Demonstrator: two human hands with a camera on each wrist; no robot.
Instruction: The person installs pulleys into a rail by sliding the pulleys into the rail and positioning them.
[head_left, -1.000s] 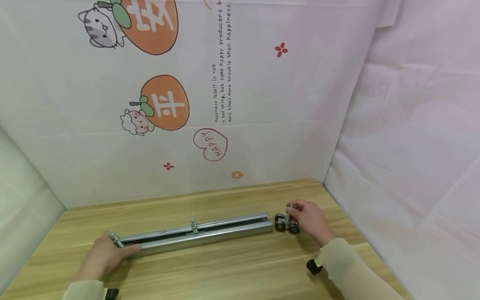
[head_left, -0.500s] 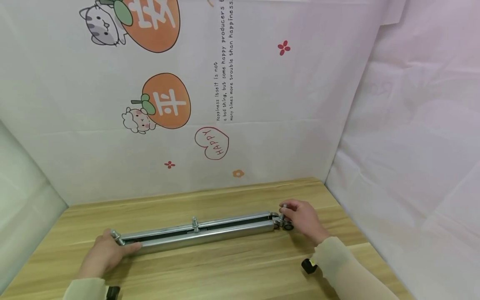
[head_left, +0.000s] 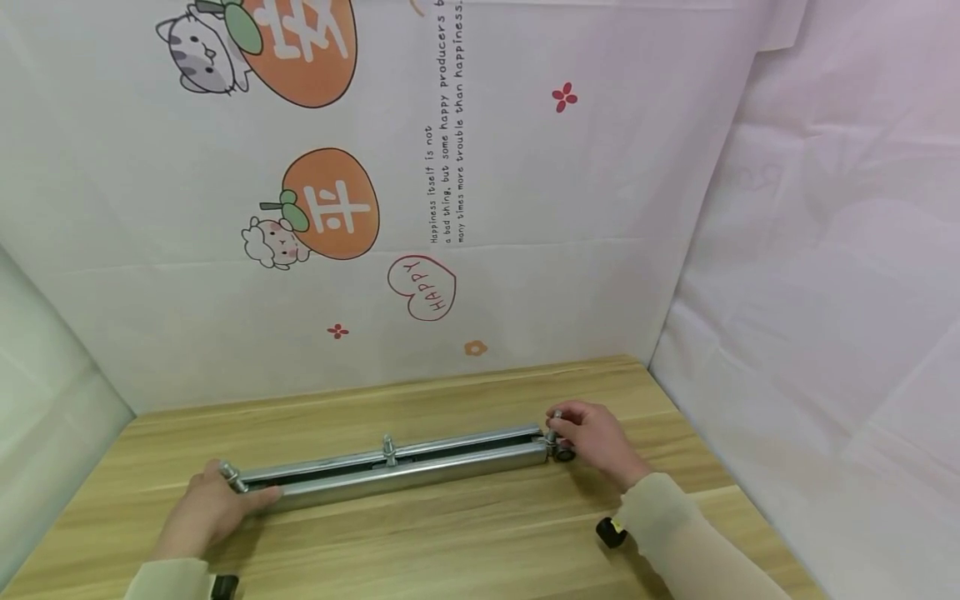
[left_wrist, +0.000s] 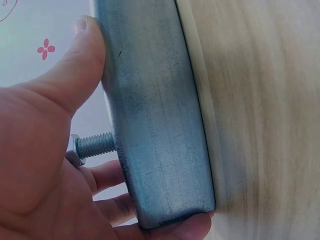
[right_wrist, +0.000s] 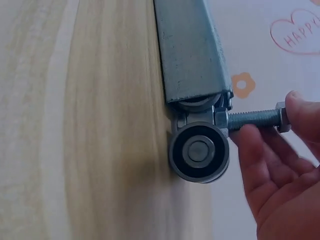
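Observation:
A silvery metal channel rail (head_left: pixel 420 473) lies on the wooden table with its slot facing up. At its left end my left hand (head_left: pixel 206 512) grips it, thumb along the near edge and fingers round the end. A bolt (left_wrist: pixel 97 145) with a nut stands up from the slot beside that palm. My right hand (head_left: pixel 600 440) pinches the upright bolt (right_wrist: pixel 255 119) of a roller trolley (right_wrist: pixel 199 151) at the right end. The trolley's leading wheels are inside the channel; its rear wheels are outside. Another bolt (head_left: pixel 388 452) rises from the slot near mid-rail.
The wooden table (head_left: pixel 450 542) meets a printed white cloth (head_left: pixel 525 250) at its back edge. White cloth walls stand at left and right. A black wrist device (head_left: pixel 611 532) sits below the right sleeve, and another (head_left: pixel 224 586) by the left sleeve.
My right hand has moved left with the roller trolley, from apart from the rail to partly inside its right end. The left hand and rail have stayed in place.

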